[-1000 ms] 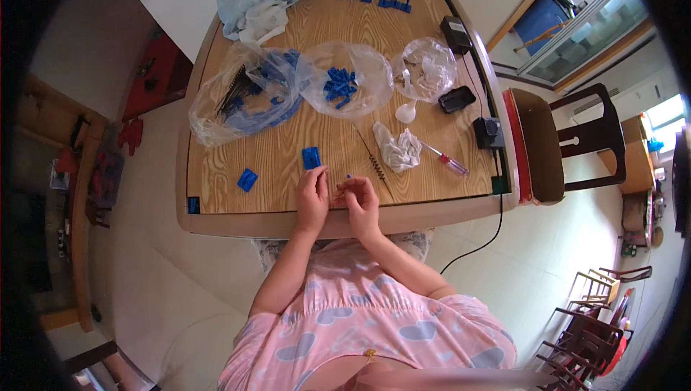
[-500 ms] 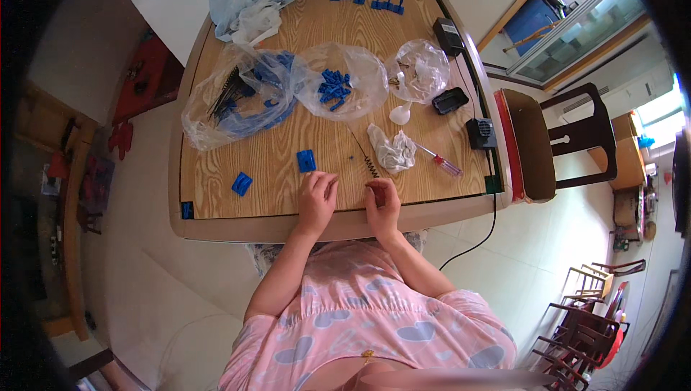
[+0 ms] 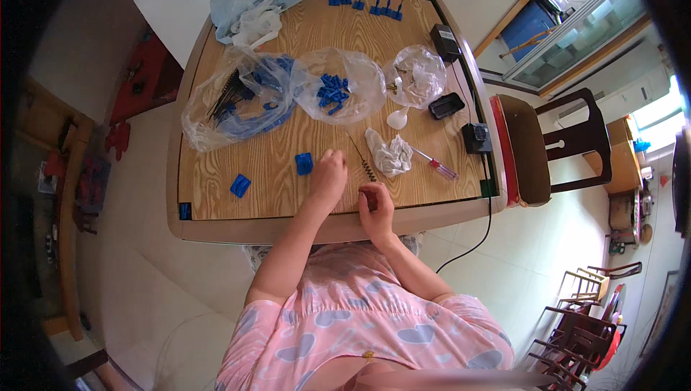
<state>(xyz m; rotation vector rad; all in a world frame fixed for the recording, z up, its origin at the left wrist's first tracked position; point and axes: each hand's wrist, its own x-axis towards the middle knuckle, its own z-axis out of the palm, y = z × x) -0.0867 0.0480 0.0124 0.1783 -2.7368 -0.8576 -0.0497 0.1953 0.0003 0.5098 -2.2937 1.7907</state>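
Observation:
My left hand (image 3: 330, 176) is over the table, its fingertips pinched together and pointing away from me; whatever they hold is hidden. My right hand (image 3: 376, 206) is curled near the table's front edge, closed around the lower end of a thin black coiled wire (image 3: 368, 169), whose straight tip points up and left. Just left of my left hand lies a blue plastic clip-like piece (image 3: 304, 163). Farther left lies a second blue piece (image 3: 240, 185).
Open clear bags hold black wires (image 3: 229, 96), small blue parts (image 3: 332, 92) and small metal parts (image 3: 414, 74). A crumpled white cloth (image 3: 391, 153), screwdriver (image 3: 440, 168), black tray (image 3: 447, 106) and black adapters (image 3: 476, 137) lie right. Coiled wires on blue bases (image 3: 386, 11) stand at the back.
My left hand has moved right and away from me, to where a tiny dark speck lay; that speck is no longer visible. My right hand still holds the coiled wire.

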